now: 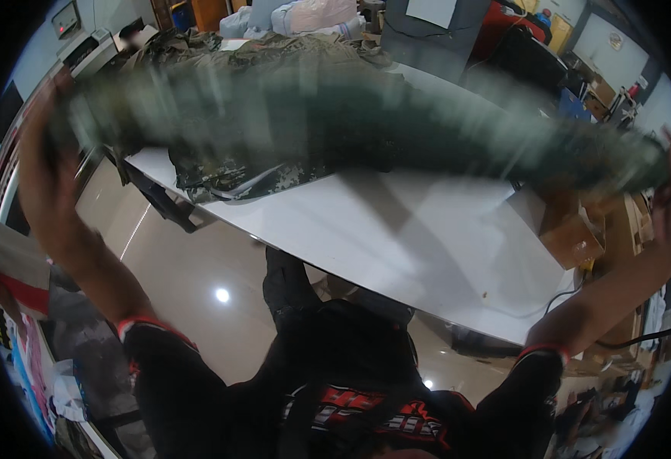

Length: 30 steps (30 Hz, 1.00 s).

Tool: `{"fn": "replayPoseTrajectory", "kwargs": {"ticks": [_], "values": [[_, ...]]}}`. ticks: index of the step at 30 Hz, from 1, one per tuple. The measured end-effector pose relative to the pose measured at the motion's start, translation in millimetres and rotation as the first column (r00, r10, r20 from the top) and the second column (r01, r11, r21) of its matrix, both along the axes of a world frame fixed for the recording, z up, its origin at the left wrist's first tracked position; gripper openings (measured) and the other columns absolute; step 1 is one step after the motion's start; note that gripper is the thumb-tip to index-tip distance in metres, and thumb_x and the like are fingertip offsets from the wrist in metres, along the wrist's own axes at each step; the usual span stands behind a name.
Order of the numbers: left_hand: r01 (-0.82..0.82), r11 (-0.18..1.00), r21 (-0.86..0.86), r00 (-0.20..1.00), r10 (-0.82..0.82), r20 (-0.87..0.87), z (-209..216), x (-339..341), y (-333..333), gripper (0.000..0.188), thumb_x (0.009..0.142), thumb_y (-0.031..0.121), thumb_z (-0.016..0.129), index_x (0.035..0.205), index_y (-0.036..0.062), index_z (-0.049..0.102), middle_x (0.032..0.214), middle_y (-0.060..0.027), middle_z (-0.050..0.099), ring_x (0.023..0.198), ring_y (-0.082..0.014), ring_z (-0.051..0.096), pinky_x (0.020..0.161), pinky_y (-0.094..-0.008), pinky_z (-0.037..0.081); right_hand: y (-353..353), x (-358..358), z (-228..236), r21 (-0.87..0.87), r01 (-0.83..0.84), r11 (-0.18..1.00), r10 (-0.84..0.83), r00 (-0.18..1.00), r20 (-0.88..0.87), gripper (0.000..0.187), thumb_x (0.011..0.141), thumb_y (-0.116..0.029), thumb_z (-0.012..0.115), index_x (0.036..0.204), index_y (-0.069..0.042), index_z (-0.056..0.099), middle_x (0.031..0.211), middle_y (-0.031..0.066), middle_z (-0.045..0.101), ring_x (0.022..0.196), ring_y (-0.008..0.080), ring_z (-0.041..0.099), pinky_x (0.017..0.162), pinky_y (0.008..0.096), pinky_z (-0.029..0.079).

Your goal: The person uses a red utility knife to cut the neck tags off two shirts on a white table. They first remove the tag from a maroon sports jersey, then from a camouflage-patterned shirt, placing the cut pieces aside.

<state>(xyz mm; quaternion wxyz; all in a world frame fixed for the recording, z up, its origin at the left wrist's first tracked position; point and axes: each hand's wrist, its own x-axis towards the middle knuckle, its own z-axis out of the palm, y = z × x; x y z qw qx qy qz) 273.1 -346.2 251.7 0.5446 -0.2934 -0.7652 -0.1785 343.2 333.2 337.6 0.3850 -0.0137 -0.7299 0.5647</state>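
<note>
Brown cardboard box, contents indistinct, motion-blurred dark-green mottled fabric stretched taut, left hand, right hand, fingers clamped on its ends

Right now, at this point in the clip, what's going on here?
A person in a black shirt holds up a green cloth, spread wide between the left hand and the right hand, over a white table. The cloth is blurred by motion. More camouflage fabric lies behind it.
</note>
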Motion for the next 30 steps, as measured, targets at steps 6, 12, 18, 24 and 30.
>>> {"fn": "replayPoseTrajectory", "kwargs": {"ticks": [6, 12, 18, 24, 30], "values": [[0.304, 0.862, 0.406, 0.692, -0.493, 0.528, -114.9, 78.8, -19.8, 0.048, 0.090, 0.046, 0.071, 0.085, -0.0017, 0.068, 0.076, -0.0094, 0.062, 0.067, -0.0173, 0.054, 0.068, -0.0311, 0.041, -22.4, 84.0, -159.7, 0.395, 0.013, 0.919, -0.050, 0.995, 0.083, 0.020, 0.106, -0.017, 0.056, 0.110, 0.000, 0.066, 0.110, 0.0090, 0.065, 0.093, 0.0139, 0.057, 0.082, 0.0278, 0.046], [0.165, 0.893, 0.419, 0.771, -0.381, 0.510, -132.0, 121.6, -4.7, 0.040, 0.083, 0.042, 0.075, 0.080, 0.0035, 0.062, 0.071, -0.0097, 0.056, 0.064, -0.0181, 0.053, 0.057, -0.0297, 0.037, -38.7, 129.8, -209.9, 0.322, -0.303, 0.897, 0.326, 0.945, -0.019, 0.042, 0.088, -0.025, 0.080, 0.113, 0.000, 0.058, 0.110, 0.0130, 0.056, 0.108, 0.0235, 0.056, 0.094, 0.0371, 0.047], [0.029, 0.901, 0.432, 0.978, -0.114, 0.172, -147.9, 98.4, 41.1, 0.020, 0.087, 0.022, 0.066, 0.082, 0.0069, 0.054, 0.074, -0.0102, 0.054, 0.066, -0.0223, 0.051, 0.064, -0.0337, 0.041, -56.9, 129.2, -244.9, 0.013, -0.263, 0.965, 0.261, 0.950, -0.171, 0.036, 0.081, -0.008, 0.078, 0.109, -0.001, 0.056, 0.105, 0.0085, 0.048, 0.102, 0.0224, 0.056, 0.092, 0.0362, 0.048], [0.147, 0.946, 0.289, 0.986, -0.163, 0.034, -156.5, 93.7, 5.0, 0.018, 0.087, 0.020, 0.068, 0.087, 0.0071, 0.055, 0.091, -0.0150, 0.062, 0.092, -0.0325, 0.065, 0.096, -0.0496, 0.046, -22.6, 130.8, -279.1, 0.046, -0.274, 0.961, 0.275, 0.913, -0.301, 0.034, 0.084, -0.022, 0.080, 0.102, -0.004, 0.058, 0.104, 0.0115, 0.045, 0.102, 0.0247, 0.051, 0.093, 0.0429, 0.045], [0.707, 0.702, 0.084, 0.562, -0.630, 0.536, -156.3, 101.2, -98.7, 0.013, 0.087, 0.012, 0.071, 0.086, 0.0076, 0.060, 0.095, -0.0129, 0.071, 0.095, -0.0320, 0.072, 0.100, -0.0545, 0.045, 11.6, 144.1, -274.0, 0.284, -0.479, 0.831, 0.552, 0.777, -0.304, 0.040, 0.082, -0.039, 0.085, 0.106, -0.014, 0.063, 0.126, 0.0155, 0.044, 0.126, 0.0355, 0.046, 0.104, 0.0518, 0.036]]}}
